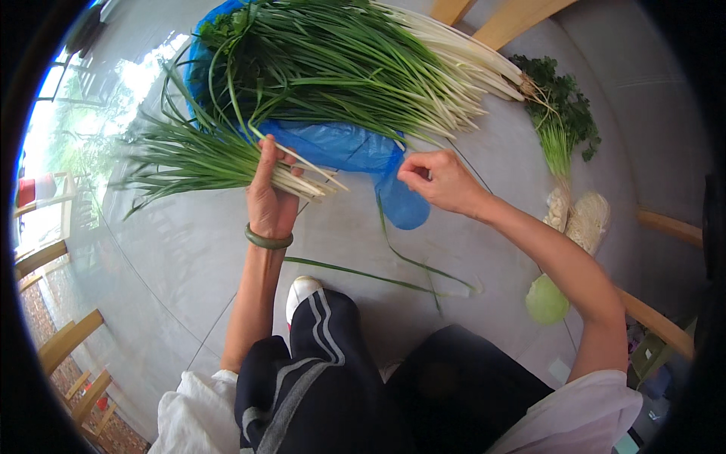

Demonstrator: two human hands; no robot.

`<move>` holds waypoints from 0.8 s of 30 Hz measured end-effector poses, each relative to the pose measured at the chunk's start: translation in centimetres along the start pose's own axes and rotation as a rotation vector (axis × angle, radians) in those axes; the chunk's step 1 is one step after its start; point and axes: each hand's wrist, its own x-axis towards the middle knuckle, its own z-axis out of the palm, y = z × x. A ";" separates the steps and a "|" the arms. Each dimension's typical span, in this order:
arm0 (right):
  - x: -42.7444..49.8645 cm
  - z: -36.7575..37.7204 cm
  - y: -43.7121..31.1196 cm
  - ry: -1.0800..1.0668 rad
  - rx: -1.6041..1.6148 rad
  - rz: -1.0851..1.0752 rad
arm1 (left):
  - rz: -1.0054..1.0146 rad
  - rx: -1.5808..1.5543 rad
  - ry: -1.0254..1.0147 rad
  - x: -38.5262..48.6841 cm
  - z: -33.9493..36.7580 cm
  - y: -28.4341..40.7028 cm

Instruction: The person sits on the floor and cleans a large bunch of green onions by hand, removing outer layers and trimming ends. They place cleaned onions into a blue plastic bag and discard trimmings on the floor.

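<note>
My left hand (273,193), with a green bangle at its wrist, grips a bunch of garlic chives (210,154); their leaves fan out to the left and their pale ends point right. To the right of it is my right hand (434,179), its thumb and fingertips drawn together, above the tail of a blue plastic bag (346,144). Whether those fingertips pinch anything small cannot be told. A large heap of the same long green leaves (340,68) lies on the bag beyond both hands. Loose leaves (363,276) lie on the grey tiled floor nearer my feet.
Scallions with roots (482,62) lie behind the heap. On the right are cilantro (558,125), a pale netted item (589,221) and a light green round vegetable (547,299). Wooden furniture legs (658,323) stand at both sides. My white shoe (302,292) is below the loose leaves.
</note>
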 end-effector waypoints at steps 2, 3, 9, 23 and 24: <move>0.4 -0.2 0.5 0.009 -0.124 0.020 | 0.009 0.045 -0.062 -0.4 0.1 -0.3; 0.7 -0.4 0.8 0.055 -0.252 -0.065 | -0.005 0.072 -0.059 -0.6 0.1 -0.7; 2.6 -2.4 2.1 -0.132 -0.712 -0.036 | -0.051 0.028 -0.109 -1.4 0.5 -2.8; 8.8 -2.4 4.3 0.391 -0.752 -0.019 | 0.070 0.088 -0.335 -2.4 3.6 -0.1; 8.9 -2.3 4.0 0.385 -0.774 -0.021 | -0.008 0.042 -0.314 -2.5 3.3 -1.3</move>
